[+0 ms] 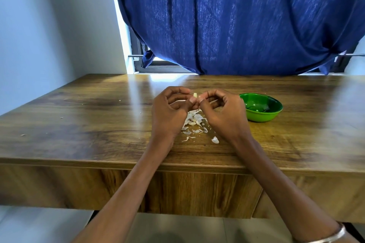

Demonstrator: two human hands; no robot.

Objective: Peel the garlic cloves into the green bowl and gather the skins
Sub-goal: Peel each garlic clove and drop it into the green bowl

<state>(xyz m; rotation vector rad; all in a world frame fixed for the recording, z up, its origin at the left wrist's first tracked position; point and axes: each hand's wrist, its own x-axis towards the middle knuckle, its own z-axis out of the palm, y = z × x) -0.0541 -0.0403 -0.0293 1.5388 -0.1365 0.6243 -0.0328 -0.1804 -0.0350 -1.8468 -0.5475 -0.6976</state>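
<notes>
Pale, slender garlic clove (195,95), pinched between the curled fingertips of my left hand (169,112) and right hand (223,112), held just above the glossy wood-grain table (98,116). Papery white garlic skins (194,122) lie in a loose, flaky heap on the table directly beneath both hands. The round, smooth green plastic bowl (261,115) sits just right of my right hand.

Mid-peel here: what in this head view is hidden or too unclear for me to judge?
- Garlic clove: only its tip shows; the fingers of the left hand and right hand cover the rest, so how much is peeled is unknown.
- Green bowl: the inside is dark and glossy; its contents are too small to count.
- Skins: the pile is partly behind both hands.
</notes>
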